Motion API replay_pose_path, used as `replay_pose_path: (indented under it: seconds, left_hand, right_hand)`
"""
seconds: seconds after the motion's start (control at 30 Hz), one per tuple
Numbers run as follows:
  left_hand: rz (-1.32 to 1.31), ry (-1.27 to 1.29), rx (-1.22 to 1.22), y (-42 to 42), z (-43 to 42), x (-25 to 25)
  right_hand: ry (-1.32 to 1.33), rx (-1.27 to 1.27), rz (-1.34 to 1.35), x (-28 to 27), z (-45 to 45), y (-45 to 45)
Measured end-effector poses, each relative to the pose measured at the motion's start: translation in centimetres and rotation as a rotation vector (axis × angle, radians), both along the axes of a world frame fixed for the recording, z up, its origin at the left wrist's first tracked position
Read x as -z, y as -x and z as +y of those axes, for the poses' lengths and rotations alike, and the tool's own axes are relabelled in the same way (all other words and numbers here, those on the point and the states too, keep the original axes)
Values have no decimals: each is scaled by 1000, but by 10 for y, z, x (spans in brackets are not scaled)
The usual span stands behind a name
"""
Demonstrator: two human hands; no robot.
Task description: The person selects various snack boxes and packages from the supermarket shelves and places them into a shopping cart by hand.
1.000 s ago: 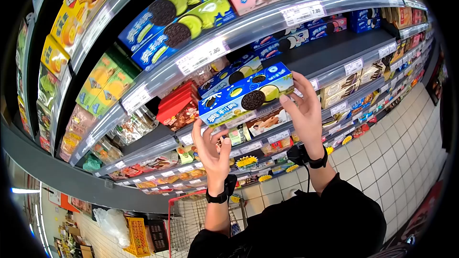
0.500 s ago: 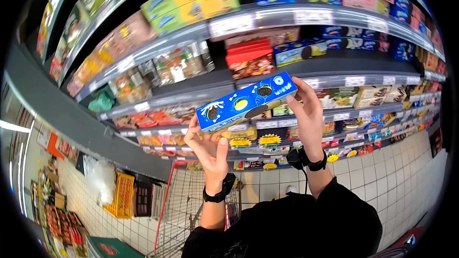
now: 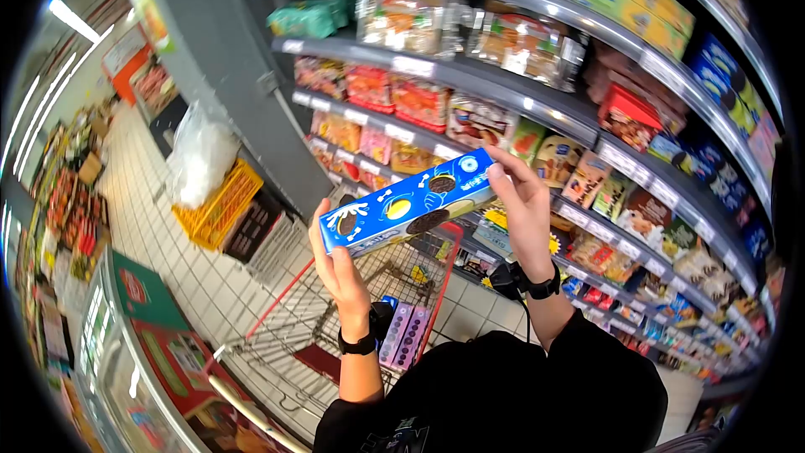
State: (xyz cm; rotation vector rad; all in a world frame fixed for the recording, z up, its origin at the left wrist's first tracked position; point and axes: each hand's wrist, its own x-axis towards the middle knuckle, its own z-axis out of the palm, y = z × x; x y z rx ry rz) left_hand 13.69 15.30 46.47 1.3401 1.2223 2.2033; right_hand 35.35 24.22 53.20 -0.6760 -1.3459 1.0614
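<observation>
A long blue box of sandwich cookies spans my two hands, its printed face up and its right end a little higher in view. My left hand grips the left end, thumb at the front edge. At the opposite end, my right hand has its thumb and fingers closed on the box. Below and behind the box is a wire shopping cart with a red rim. Purple boxes lie inside the cart, next to my left wrist.
Shelves of packaged snacks curve along the right. A grey pillar stands at their left end. Near it are a yellow crate and a white plastic bag. A glass-sided display case stands at lower left.
The view has swung left and down, bringing the cart and its purple boxes into sight. The box has moved from before the shelves to above the cart, with both hands on it.
</observation>
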Motion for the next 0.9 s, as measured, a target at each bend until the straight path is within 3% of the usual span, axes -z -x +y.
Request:
replay_pose_path:
  seconds: [0.17, 0.27, 0.37, 0.43, 0.47, 0.63, 0.7, 0.73, 0.77, 0.83, 0.87, 0.9]
  left_hand:
    - [-181, -31, -198, 66, -68, 31]
    - [-188, 1, -324, 95, -101, 44]
    - [-12, 94, -496, 104, -118, 45]
    - [-89, 166, -623, 114, -140, 51]
    - [-324, 238, -622, 113, -146, 43]
    - [-437, 570, -781, 135, -166, 82]
    - [-449, 784, -832, 140, -178, 109]
    - [-456, 846, -833, 153, -171, 132]
    - [-629, 1022, -703, 162, -168, 150]
    - [-715, 1038, -661, 168, -164, 166]
    - [-826, 999, -553, 174, -162, 203]
    - [-860, 1053, -516, 176, -163, 220]
  right_hand:
    - [3, -249, -108, 15, -22, 98]
    - [44, -397, -118, 21, -37, 145]
    - [75, -509, -156, 24, -38, 165]
    - [73, -639, -188, 38, -41, 202]
    - [61, -671, -208, 45, -42, 221]
    - [179, -951, -322, 84, -32, 284]
    - [193, -1127, -550, 108, -24, 303]
    - [143, -1184, -661, 131, -10, 325]
    - [245, -1250, -676, 168, -3, 343]
    - [63, -1222, -822, 198, 5, 356]
    - [68, -1192, -1014, 223, 13, 363]
    - [136, -1201, -966, 248, 14, 366]
